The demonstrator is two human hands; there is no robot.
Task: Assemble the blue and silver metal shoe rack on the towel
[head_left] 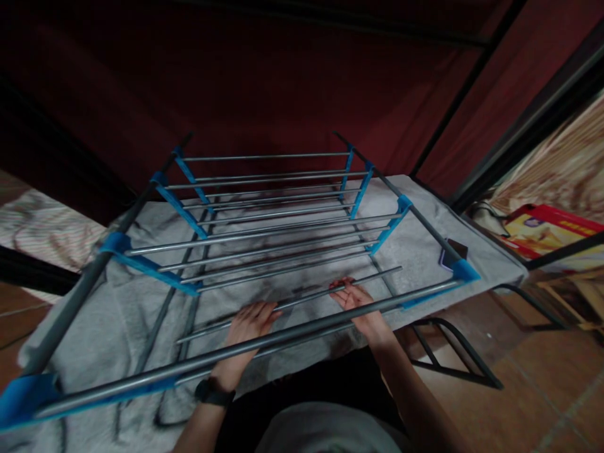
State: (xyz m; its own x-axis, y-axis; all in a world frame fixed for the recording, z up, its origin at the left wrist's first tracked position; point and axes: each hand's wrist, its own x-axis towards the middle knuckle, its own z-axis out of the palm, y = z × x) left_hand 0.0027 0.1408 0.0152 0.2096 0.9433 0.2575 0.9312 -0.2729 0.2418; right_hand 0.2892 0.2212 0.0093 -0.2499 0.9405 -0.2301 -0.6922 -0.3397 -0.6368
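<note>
At lower centre, the loose rod (302, 299) looks like smooth metal, softly glossy, as do the crossbars (264, 234). The blue fittings (26, 399) look like matt plastic, the grey cloth (486, 251) napped, the far-right box (552, 229) printed card.

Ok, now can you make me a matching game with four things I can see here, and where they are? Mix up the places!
Things:
1. loose rod
2. dark wristband
3. red-and-yellow box
4. small dark flat thing

Places:
A. on the grey cloth, near a blue corner piece
B. under the left hand and in the right hand
C. around the left wrist
D. off to the far right, past the grey cloth

Right pairs: 1-B, 2-C, 3-D, 4-A
</note>
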